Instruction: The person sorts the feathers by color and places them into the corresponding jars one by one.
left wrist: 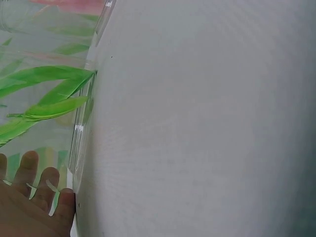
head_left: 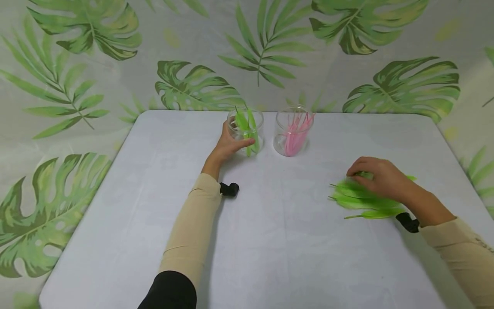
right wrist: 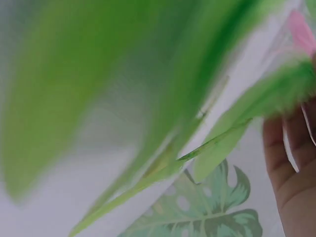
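Note:
My left hand (head_left: 227, 145) grips a clear round jar (head_left: 260, 127) near the table's back edge, with fingers and thumb around its side. Several green feathers (head_left: 243, 121) stand inside that jar; in the left wrist view their lower ends (left wrist: 59, 107) show through the wall. At the right, my right hand (head_left: 386, 179) is over a loose pile of green feathers (head_left: 359, 201) lying on the table. Between its fingertips it pinches a green feather (right wrist: 247, 106), seen in the right wrist view, where nearer feathers (right wrist: 54, 94) are blurred.
A second clear jar (head_left: 278, 139) stands right of the first, holding several pink feathers (head_left: 296, 136). A white cloth covers the table (head_left: 278, 240). Behind the table hangs a leaf-patterned backdrop (head_left: 193, 38). Black wrist cameras (head_left: 230, 189) sit on both wrists.

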Available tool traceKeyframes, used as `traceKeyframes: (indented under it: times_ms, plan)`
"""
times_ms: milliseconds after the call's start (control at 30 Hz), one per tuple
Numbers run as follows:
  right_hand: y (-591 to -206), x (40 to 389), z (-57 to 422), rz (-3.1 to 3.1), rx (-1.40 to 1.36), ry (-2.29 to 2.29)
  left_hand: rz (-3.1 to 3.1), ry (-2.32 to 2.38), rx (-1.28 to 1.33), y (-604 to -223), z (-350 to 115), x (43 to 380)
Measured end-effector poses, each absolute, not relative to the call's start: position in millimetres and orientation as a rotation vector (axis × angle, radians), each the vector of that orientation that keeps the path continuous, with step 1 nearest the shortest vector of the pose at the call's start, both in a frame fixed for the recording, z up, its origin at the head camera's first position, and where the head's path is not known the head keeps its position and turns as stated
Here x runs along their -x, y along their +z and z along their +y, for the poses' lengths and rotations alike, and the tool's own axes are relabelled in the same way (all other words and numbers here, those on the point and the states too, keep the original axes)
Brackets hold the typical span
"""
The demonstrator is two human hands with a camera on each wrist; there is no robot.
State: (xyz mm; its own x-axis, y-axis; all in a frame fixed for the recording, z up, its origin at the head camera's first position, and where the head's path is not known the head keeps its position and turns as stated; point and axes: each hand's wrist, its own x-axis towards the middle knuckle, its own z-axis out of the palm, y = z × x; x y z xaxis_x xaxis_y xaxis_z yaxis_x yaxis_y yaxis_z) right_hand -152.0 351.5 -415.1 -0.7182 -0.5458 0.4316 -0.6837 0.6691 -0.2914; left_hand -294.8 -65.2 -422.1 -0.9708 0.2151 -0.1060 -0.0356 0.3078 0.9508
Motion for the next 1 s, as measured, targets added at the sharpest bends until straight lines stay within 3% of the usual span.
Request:
traceKeyframes:
  times_ms: [667, 1000]
  plan:
    - [-315.5, 176.1, 332.1, -2.387, -0.361, 1.493, 2.349, 1.742, -0.174, -421.5, -61.1, 292.0]
    - [-266.1, 235.9, 264.7, -2.154, -0.54, 1.85, 2.343, 1.747, -0.166, -420.7, -63.8, 291.6]
